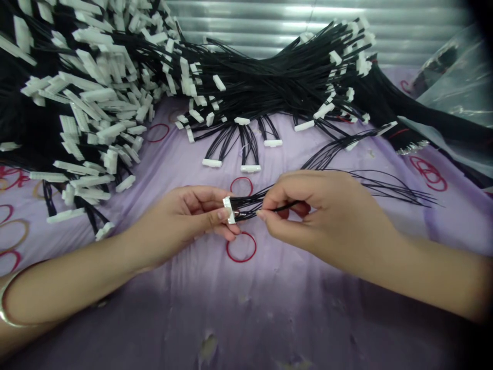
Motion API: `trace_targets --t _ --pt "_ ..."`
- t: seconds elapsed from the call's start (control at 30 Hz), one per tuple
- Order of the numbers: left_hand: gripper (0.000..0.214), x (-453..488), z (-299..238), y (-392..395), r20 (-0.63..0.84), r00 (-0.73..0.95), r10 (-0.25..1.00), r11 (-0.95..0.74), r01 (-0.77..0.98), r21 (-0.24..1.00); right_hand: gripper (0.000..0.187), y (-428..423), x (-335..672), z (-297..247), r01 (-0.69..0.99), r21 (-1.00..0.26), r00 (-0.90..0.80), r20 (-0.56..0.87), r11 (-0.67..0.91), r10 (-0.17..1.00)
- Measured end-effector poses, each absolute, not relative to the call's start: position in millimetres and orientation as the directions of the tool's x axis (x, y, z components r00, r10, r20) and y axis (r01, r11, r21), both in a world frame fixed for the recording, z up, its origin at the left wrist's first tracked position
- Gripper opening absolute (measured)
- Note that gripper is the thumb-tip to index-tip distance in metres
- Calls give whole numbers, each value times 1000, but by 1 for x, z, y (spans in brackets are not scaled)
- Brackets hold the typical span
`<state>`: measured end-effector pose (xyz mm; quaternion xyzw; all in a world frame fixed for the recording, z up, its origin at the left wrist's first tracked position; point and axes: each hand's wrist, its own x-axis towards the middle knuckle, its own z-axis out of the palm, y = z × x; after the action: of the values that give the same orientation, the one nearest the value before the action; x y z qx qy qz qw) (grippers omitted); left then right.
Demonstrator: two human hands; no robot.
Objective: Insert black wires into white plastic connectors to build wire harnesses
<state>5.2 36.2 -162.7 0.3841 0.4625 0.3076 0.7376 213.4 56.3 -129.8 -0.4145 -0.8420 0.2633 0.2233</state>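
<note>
My left hand (192, 213) pinches a small white connector (229, 210) between thumb and fingers, just above the purple cloth (246, 308). Thin black wires (385, 187) run from the connector to the right. My right hand (316, 216) is closed in a pinch on one black wire (283, 207) right beside the connector. A red rubber band (241, 247) lies on the cloth directly below both hands, and another red rubber band (241, 183) lies just behind them.
A large heap of black wire harnesses with white connectors (88, 97) fills the back left. A second bundle (292, 77) lies at the back centre. More red bands (429, 172) lie to the right, and clear plastic bags (458, 87) sit at the far right.
</note>
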Motion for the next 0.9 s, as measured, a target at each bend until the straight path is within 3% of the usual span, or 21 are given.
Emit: trace_targets --t 0.33,0.9 --pt "13 6 -163 35 -433 366 824 491 -81 867 10 58 210 -135 576 -621 -562 171 532 809" --pt "14 5 -165 33 -412 376 830 459 -39 888 15 59 204 -146 493 -783 -580 30 380 814"
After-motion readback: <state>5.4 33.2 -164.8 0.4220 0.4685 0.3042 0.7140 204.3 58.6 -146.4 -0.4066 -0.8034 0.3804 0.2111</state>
